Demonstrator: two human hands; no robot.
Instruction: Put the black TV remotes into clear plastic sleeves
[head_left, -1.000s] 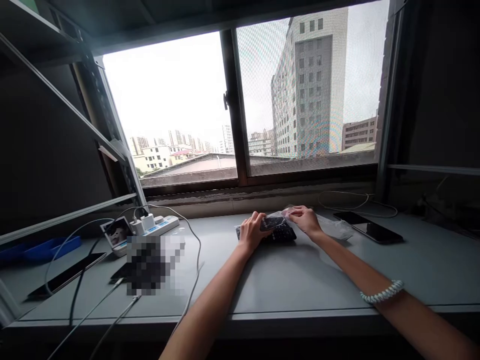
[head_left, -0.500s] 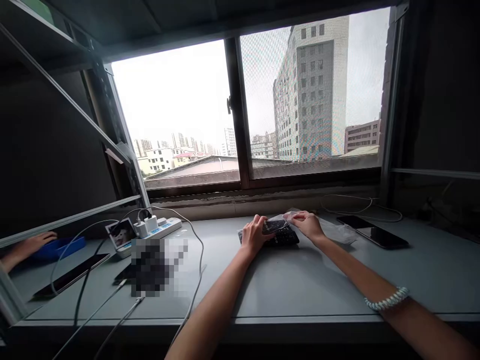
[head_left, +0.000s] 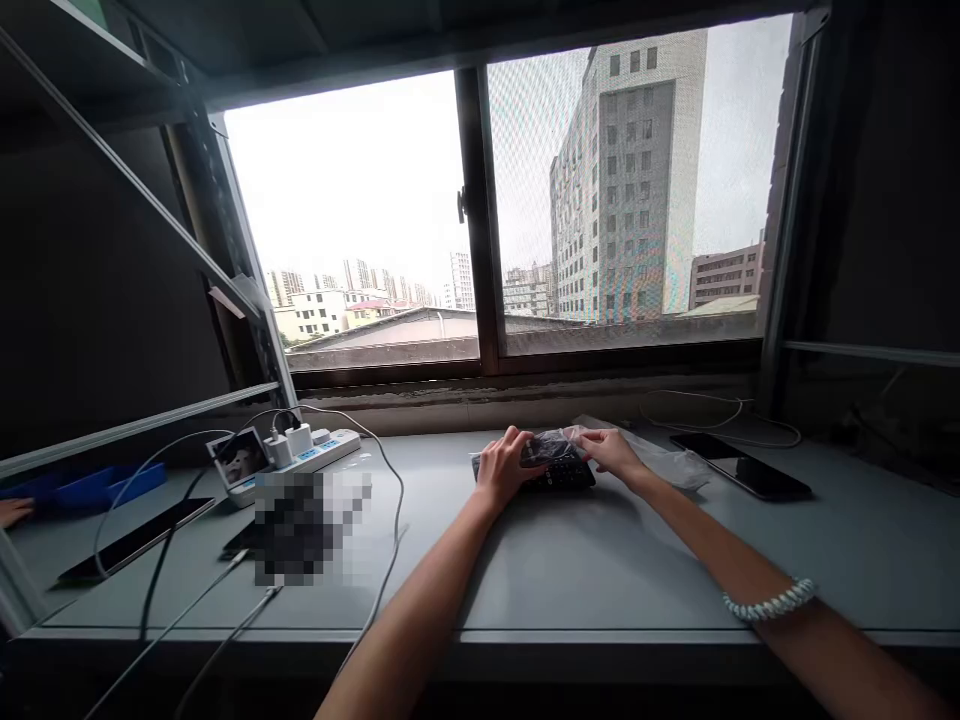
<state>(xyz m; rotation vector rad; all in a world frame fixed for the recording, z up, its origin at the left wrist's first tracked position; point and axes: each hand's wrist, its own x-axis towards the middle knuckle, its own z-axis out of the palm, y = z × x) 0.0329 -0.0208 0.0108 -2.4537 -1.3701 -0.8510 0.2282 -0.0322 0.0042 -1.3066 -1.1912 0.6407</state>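
Observation:
A black device with rows of small buttons (head_left: 564, 478) lies on the table below my hands; whether it is one piece or several I cannot tell. Over it rests a dark piece in clear plastic (head_left: 546, 447). My left hand (head_left: 501, 468) wraps its fingers and thumb around the left part of this dark piece, and the fingers hide its left end. With fingertips pinched together, my right hand (head_left: 611, 450) grips the edge of a clear plastic bag (head_left: 679, 466). The bag stretches to the right behind that hand.
A black phone (head_left: 750, 468) lies to the right. On the left are a power strip (head_left: 330, 452) with chargers, a picture card (head_left: 238, 462), a dark tablet-like slab (head_left: 139, 540), a blurred-out object (head_left: 296, 530), loose cables and blue bins (head_left: 112, 487). Another person's hand (head_left: 15, 511) shows at the far left.
My hands stay at nearly the same place, with the plastic over the dark piece shifted slightly. The other person's hand has drawn back left from the blue bins. The view has shifted a little.

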